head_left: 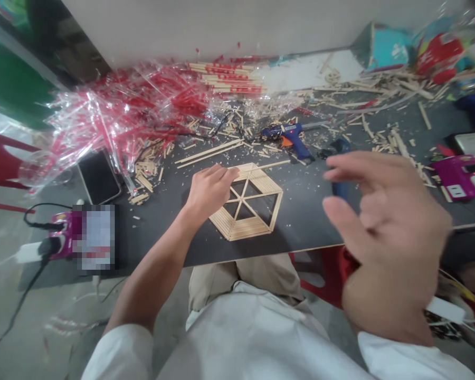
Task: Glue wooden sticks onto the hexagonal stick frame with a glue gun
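A hexagon frame of thin wooden sticks (257, 224) lies flat on the dark board (301, 221), with spokes crossing at its middle. My left hand (209, 191) rests on the frame's upper left edge, fingers held together and pressing down on the sticks. My right hand (383, 232) hovers close to the camera, right of the frame, blurred, fingers spread and holding nothing. A blue and orange glue gun (291, 136) lies beyond the frame.
A heap of clear and red plastic wrappers (119, 113) covers the back left. Loose sticks (209, 153) and offcuts litter the board. A phone (98, 177) lies at the left, a purple power strip (461, 177) at the right. Red stools stand below.
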{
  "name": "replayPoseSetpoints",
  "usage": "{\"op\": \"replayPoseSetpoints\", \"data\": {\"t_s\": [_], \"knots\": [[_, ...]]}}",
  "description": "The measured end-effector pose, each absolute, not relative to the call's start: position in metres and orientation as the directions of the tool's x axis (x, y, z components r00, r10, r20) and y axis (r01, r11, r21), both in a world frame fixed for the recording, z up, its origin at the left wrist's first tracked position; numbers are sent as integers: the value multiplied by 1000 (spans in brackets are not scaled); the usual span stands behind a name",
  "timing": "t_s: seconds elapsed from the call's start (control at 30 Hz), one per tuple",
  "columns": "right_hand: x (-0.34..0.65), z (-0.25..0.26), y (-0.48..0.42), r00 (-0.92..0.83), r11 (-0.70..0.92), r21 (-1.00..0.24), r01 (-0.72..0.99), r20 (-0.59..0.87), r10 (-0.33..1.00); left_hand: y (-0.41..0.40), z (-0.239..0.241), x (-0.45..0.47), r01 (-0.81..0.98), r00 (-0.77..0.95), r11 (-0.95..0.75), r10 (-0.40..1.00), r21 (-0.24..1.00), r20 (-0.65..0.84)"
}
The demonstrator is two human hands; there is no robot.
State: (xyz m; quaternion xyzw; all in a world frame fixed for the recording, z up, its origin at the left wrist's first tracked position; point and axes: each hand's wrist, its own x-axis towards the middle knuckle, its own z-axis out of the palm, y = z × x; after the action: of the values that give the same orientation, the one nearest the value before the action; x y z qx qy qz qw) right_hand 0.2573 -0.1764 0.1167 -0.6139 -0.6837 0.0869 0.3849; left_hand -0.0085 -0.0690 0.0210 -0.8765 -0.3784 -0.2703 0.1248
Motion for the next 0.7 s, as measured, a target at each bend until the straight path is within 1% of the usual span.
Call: {"op": "replayPoseSetpoints", "data": {"t_s": [0.03,0.07,0.13,0.17,0.2,0.23,0.33,0.43,0.53,0.6,0.63,0.7], "knots": [[273,105,-163,71,197,-587,785,401,913,-69,21,-8,728,569,-685,587,-21,576],[290,93,-151,150,58,-544,837,331,932,-70,22,-8,725,570,-688,580,-25,583],[323,70,-135,355,-305,-386,870,63,933,-71,22,-7,722,569,-691,573,-25,590],[336,62,-130,407,-399,-302,866,-39,913,-71,22,-6,724,567,-690,576,-22,589],[346,56,-127,426,-437,-244,866,-98,899,-71,22,-6,726,563,-688,580,-16,588],[353,53,-126,431,-449,-211,868,-129,893,-71,22,-5,727,560,-686,586,-8,585],[361,53,-126,383,-407,-145,902,-164,909,-72,23,-4,725,550,-689,600,25,581],[359,57,-127,363,-379,-70,923,-167,917,-73,25,-4,721,537,-691,606,54,586],[359,59,-130,361,-365,-11,931,-139,922,-74,28,-3,729,513,-683,590,48,623],[361,61,-135,403,-408,-13,913,-120,907,-75,29,-2,737,499,-675,586,43,639],[361,63,-138,439,-445,-34,895,-115,891,-75,29,-2,739,495,-672,589,46,638],[359,69,-146,496,-515,-114,850,-159,854,-75,28,-1,740,495,-670,602,59,626]]}}
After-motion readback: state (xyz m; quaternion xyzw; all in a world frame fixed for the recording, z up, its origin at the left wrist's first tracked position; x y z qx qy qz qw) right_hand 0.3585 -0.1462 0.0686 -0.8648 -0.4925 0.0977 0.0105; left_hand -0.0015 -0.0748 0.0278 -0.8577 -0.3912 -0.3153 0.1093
